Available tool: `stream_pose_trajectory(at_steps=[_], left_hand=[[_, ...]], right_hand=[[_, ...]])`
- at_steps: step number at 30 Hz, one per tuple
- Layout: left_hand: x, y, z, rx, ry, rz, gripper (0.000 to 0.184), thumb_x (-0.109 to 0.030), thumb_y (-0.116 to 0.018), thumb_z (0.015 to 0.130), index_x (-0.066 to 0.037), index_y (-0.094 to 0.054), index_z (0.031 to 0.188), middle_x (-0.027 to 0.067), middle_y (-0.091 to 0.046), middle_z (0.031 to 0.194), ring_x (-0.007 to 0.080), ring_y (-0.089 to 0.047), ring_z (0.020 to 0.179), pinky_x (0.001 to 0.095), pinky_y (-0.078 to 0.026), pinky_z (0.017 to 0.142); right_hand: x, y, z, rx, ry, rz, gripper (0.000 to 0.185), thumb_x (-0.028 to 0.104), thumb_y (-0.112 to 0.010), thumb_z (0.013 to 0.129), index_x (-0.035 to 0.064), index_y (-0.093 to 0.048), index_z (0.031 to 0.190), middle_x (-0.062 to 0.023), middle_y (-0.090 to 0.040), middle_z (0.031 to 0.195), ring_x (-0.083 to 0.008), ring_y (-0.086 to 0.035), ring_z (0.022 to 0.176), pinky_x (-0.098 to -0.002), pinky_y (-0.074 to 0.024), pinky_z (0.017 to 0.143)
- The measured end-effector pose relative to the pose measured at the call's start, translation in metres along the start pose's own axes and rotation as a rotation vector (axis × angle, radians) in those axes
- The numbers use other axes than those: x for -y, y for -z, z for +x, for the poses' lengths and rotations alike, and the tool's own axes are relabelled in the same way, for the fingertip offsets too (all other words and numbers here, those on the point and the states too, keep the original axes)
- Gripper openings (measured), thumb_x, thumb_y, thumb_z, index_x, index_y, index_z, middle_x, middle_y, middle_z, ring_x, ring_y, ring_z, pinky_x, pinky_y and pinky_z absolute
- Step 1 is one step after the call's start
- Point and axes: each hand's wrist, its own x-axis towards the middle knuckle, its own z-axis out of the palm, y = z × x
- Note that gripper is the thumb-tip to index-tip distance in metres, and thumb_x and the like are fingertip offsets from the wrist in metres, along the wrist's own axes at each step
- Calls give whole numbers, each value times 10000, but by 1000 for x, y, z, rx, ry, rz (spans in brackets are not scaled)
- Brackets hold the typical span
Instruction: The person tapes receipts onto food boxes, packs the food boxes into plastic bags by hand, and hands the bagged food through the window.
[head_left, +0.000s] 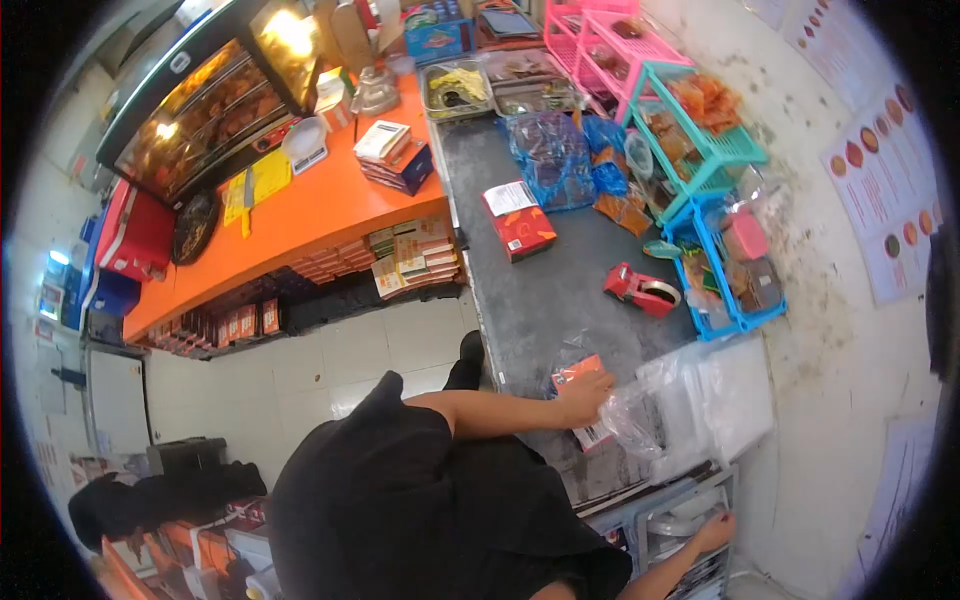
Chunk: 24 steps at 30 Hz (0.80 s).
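Note:
My left hand (pixel 584 398) is closed on an orange box (pixel 578 371), which lies on the dark counter and is partly covered by a clear plastic bag (pixel 632 425). At the lower right, my right hand (pixel 713 532) has its fingers curled at the rim of a grey drawer (pixel 650 545). Pale wrapped items lie inside that drawer. White plastic bags (pixel 735 405) are stacked on the counter beyond my left hand. A red tape dispenser (pixel 642 290) and a red box with a white slip (pixel 518 222) stand farther up the counter.
Blue (pixel 735 325) and green baskets (pixel 735 160) line the wall edge, with blue plastic bags (pixel 545 160) beside them. On the orange counter (pixel 355 215) are a knife (pixel 248 200), stacked boxes (pixel 390 155) and a lit display cabinet (pixel 205 110). Tiled floor (pixel 300 385) lies between the counters.

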Motion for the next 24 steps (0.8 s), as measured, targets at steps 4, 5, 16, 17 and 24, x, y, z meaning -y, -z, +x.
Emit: stream_pose_trajectory(at_steps=[4, 5, 16, 17, 24], left_hand=[[-2, 13, -3, -93, -56, -54, 328, -132, -652, 648, -23, -572, 946, 134, -488, 1053, 315, -478, 1025, 407, -407, 884], [-2, 12, -3, -105, -93, -122, 316, -166, -641, 672, -43, -574, 955, 132, -487, 1055, 322, -469, 1027, 432, -381, 899], [21, -26, 4, 101, -85, -301, 419, -337, -574, 756, -80, -610, 1085, 133, -490, 1234, 327, -372, 1226, 524, -222, 1021], [21, -28, 2, 36, -95, -313, 408, -330, -578, 755, -82, -616, 1077, 133, -499, 1220, 327, -376, 1222, 521, -219, 1027], [11, -45, 4, -46, 92, -364, 456, -312, -649, 711, -106, -587, 1114, 115, -514, 1209, 305, -386, 1255, 503, -224, 1045]], right_hand=[[65, 67, -19, -410, -316, -23, 253, 192, -491, 932, -39, -577, 987, -249, -631, 909, -424, -590, 849, -459, -465, 770], [89, 78, -29, -412, -302, -16, 253, 192, -491, 932, -39, -577, 987, -249, -631, 909, -424, -590, 849, -459, -465, 770], [291, -40, -140, 564, 305, 762, 201, 49, -585, 832, 4, -571, 1027, -95, -591, 1037, -180, -568, 912, -312, -495, 790], [293, -44, -144, 547, 178, 938, 221, 55, -581, 835, -3, -573, 1048, -100, -593, 1043, -186, -568, 913, -317, -495, 798], [312, -16, -145, 578, 20, 952, 192, 96, -592, 861, -33, -588, 1003, -110, -596, 996, -205, -580, 876, -359, -474, 741]])
